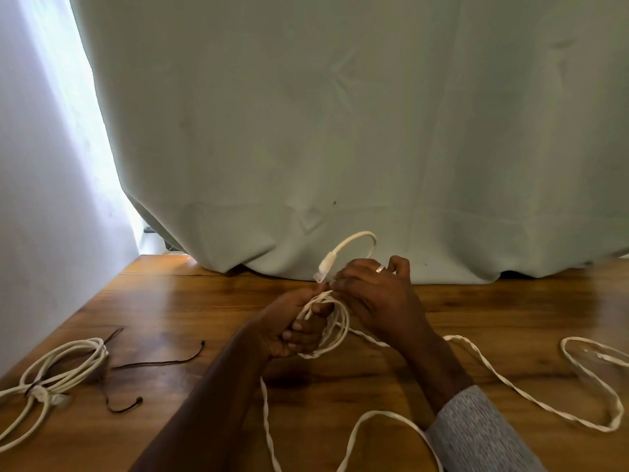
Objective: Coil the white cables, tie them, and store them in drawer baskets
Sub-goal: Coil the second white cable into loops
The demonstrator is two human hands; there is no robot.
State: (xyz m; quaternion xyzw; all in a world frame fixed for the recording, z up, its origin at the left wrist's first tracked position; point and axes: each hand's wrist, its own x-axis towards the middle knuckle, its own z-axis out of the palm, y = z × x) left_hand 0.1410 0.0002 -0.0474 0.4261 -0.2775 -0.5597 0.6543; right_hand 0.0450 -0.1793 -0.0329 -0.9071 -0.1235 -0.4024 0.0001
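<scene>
My left hand (296,327) grips a small coil of flat white cable (335,330) above the middle of the wooden table (170,301). My right hand (377,294) pinches the cable's end just behind the coil, and its clear plug (326,265) arches up and points down-left. The rest of that cable (503,379) trails loose across the table to the right and toward me in wide loops. A second white cable (64,366), coiled and knotted around its middle, lies at the left edge of the table.
Thin dark strings (160,361) lie on the table between the tied coil and my left arm. A pale green curtain (340,131) hangs down to the table's far edge. A white wall (41,199) borders the left.
</scene>
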